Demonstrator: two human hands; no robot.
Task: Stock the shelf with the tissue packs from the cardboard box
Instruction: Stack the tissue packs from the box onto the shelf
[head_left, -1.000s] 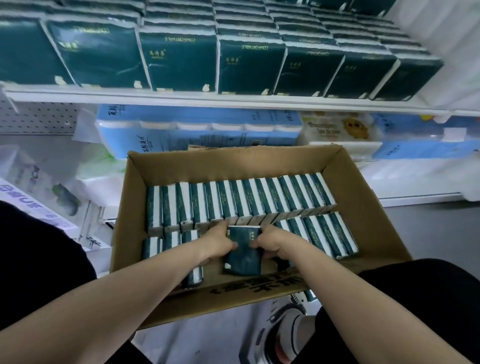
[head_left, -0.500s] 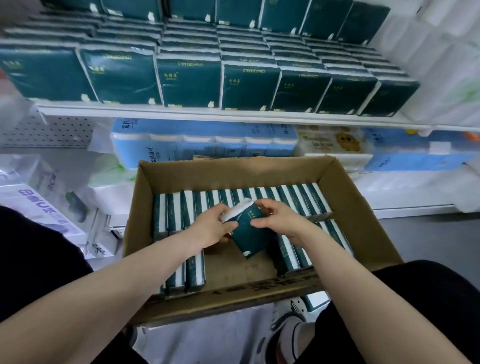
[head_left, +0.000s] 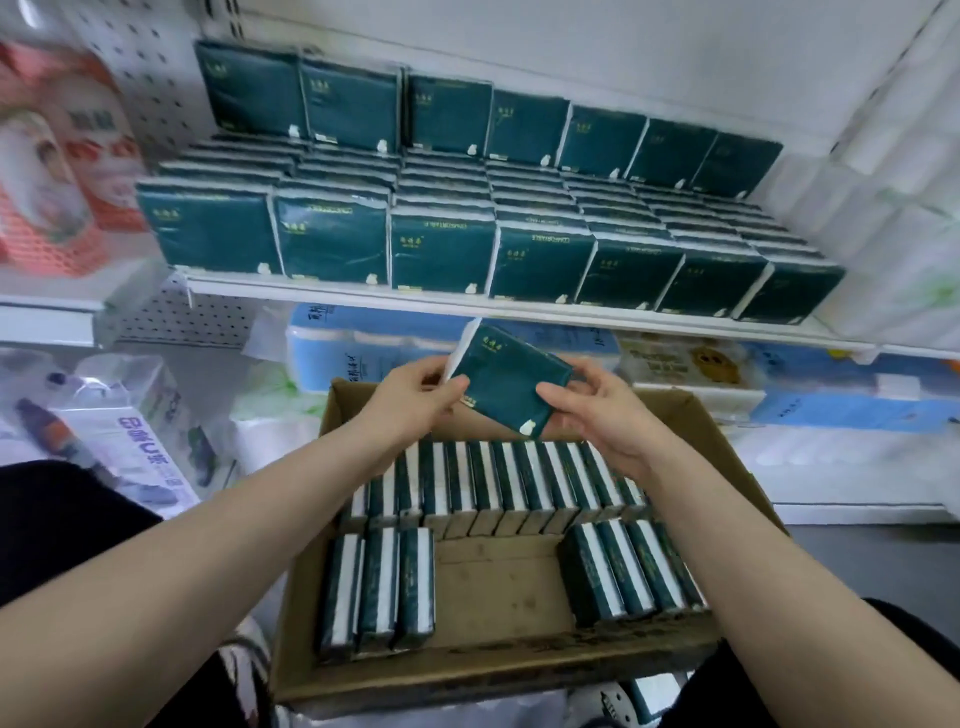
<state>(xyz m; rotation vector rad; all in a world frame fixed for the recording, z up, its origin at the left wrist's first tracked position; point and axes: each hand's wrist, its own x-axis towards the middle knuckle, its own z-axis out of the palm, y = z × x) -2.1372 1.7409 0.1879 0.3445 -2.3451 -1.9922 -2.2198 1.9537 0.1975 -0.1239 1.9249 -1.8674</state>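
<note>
Head view: one pack up and out of the box

Head camera, the only view: the tissue pack (head_left: 506, 382) has come up out of the cardboard box (head_left: 498, 582) since a second ago and hangs tilted just below the shelf (head_left: 332, 292), left hand (head_left: 415, 397) and right hand (head_left: 605, 410) pinching its opposite ends. Placement looks next. Shelf packs read "COMFORTABLE", upside down; the gold lettering on the held pack is too small to read.

Bare forearms, no sleeves; black trousers (head_left: 62, 525) and a white patterned shoe (head_left: 615, 699)
</note>
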